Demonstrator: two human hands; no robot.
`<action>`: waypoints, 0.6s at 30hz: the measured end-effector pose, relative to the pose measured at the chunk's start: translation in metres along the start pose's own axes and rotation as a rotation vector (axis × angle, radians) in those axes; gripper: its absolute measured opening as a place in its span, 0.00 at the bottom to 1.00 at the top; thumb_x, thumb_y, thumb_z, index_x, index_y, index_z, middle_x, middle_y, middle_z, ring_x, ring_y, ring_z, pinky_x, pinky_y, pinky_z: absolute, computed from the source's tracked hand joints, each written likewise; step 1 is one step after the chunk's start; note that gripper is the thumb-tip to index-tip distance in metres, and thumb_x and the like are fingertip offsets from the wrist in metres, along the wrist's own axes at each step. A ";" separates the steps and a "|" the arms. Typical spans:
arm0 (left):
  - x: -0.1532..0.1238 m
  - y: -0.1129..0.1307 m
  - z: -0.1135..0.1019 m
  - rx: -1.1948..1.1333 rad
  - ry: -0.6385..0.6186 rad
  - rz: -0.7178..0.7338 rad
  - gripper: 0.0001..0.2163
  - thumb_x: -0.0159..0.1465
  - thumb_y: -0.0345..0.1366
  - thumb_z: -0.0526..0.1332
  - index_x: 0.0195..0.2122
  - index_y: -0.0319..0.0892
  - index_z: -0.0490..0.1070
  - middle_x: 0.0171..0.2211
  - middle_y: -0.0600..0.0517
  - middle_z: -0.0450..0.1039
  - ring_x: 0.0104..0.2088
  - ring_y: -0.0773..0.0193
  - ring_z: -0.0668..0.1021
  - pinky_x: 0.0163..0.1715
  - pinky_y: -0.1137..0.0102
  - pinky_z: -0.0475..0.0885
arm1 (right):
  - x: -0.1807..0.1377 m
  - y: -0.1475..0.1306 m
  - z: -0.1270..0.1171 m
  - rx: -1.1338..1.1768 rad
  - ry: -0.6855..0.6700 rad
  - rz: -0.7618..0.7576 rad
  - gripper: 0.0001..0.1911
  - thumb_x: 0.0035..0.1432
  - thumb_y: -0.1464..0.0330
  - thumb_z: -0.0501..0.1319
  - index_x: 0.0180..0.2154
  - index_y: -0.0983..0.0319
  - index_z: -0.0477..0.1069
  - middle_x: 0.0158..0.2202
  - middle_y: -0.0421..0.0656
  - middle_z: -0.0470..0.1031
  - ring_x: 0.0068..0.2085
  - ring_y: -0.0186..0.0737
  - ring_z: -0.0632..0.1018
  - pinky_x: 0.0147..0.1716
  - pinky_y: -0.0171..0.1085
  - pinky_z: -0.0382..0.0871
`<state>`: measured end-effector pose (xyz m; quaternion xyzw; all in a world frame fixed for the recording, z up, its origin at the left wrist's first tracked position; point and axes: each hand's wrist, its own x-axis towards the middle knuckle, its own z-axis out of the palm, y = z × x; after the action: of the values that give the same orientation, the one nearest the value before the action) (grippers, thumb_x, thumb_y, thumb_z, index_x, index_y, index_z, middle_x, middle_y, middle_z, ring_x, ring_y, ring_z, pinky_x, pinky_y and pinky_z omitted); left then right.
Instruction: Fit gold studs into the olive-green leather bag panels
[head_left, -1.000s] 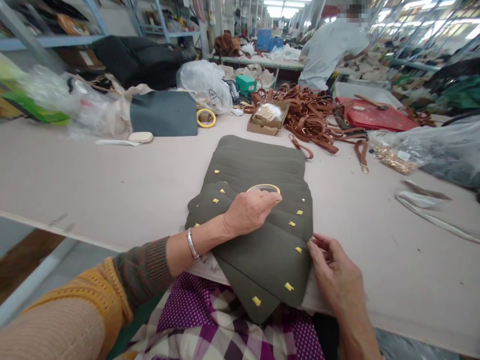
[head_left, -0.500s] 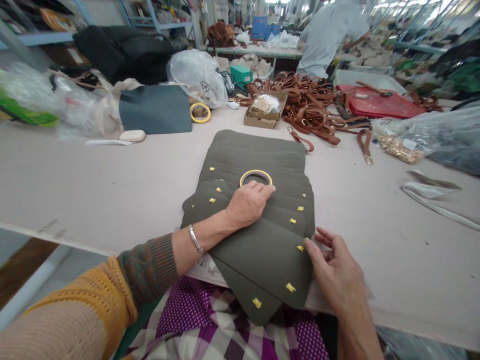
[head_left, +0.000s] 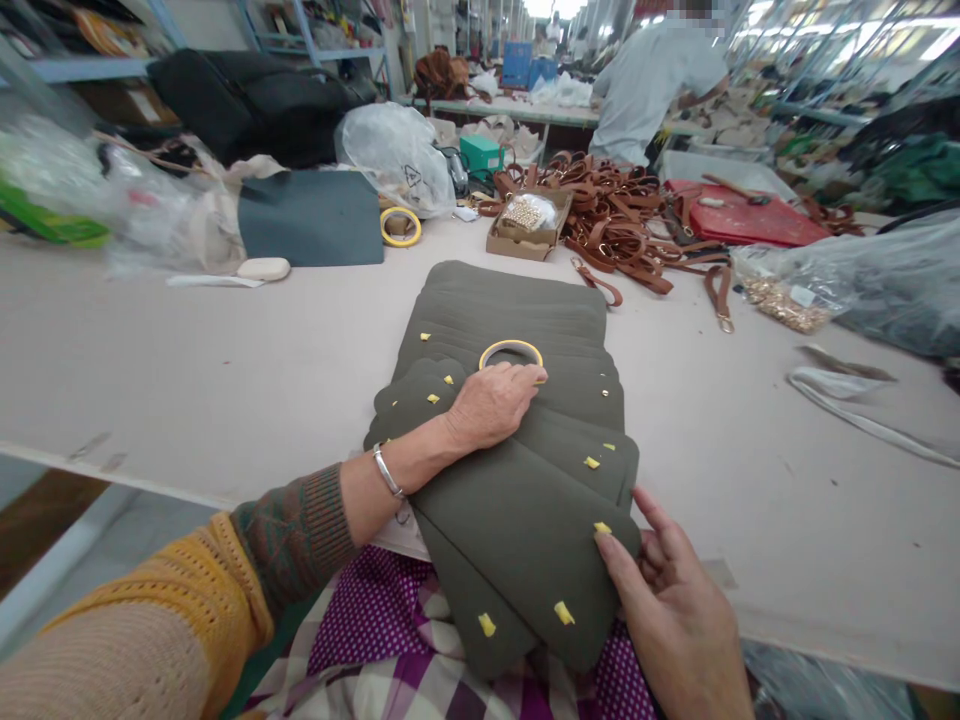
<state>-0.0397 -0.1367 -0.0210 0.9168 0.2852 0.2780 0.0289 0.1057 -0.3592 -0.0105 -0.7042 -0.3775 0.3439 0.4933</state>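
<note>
Several dark olive panels [head_left: 525, 495] with rounded corners lie fanned in overlapping layers from the table down over my lap. Small yellow tape pieces [head_left: 564, 613] stick to them near their edges. My left hand [head_left: 491, 405] rests on the stack, its fingers curled over the near rim of a yellow-edged tape roll [head_left: 511, 347]. The roll's lower part is hidden under those fingers. At the right edge of the upper panels, my right hand [head_left: 667, 590] pinches a panel, its thumb on top beside a yellow piece and its other fingers along or beneath the edge.
Behind the panels stand a small cardboard box [head_left: 517, 243] of gold hardware and a heap of brown straps [head_left: 622, 220]. Another tape roll [head_left: 401, 227] lies by a dark blue-grey sheet [head_left: 311, 220]. A bag of gold fittings [head_left: 784, 300] is at right. A person [head_left: 649, 85] works farther back.
My right hand has moved down and slightly left, and the upper panels have swung lower toward my lap, spreading the fan. My left hand stays on the tape roll.
</note>
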 end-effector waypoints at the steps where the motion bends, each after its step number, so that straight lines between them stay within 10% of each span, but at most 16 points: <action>1: 0.000 0.000 -0.001 -0.012 0.007 0.003 0.09 0.68 0.31 0.53 0.48 0.40 0.66 0.42 0.49 0.75 0.42 0.60 0.76 0.44 0.65 0.72 | -0.005 0.002 -0.002 -0.020 -0.013 -0.013 0.38 0.57 0.53 0.62 0.63 0.63 0.58 0.44 0.50 0.80 0.39 0.46 0.82 0.36 0.42 0.80; 13: 0.001 0.007 -0.010 -0.305 0.111 0.050 0.09 0.69 0.35 0.52 0.44 0.42 0.71 0.42 0.52 0.78 0.43 0.66 0.79 0.46 0.69 0.73 | -0.027 0.035 -0.036 -0.384 -0.223 0.007 0.32 0.54 0.52 0.62 0.58 0.59 0.68 0.20 0.38 0.77 0.17 0.40 0.76 0.16 0.34 0.71; 18: -0.002 0.025 -0.024 -0.430 0.041 0.108 0.12 0.69 0.35 0.53 0.52 0.42 0.67 0.46 0.51 0.77 0.46 0.67 0.78 0.47 0.72 0.73 | 0.003 -0.001 -0.052 -0.667 0.228 -0.151 0.22 0.56 0.50 0.60 0.45 0.57 0.77 0.29 0.44 0.81 0.25 0.43 0.80 0.21 0.35 0.72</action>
<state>-0.0405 -0.1614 0.0035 0.8976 0.1704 0.3520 0.2032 0.1517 -0.3792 0.0042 -0.8303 -0.4624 0.0835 0.2996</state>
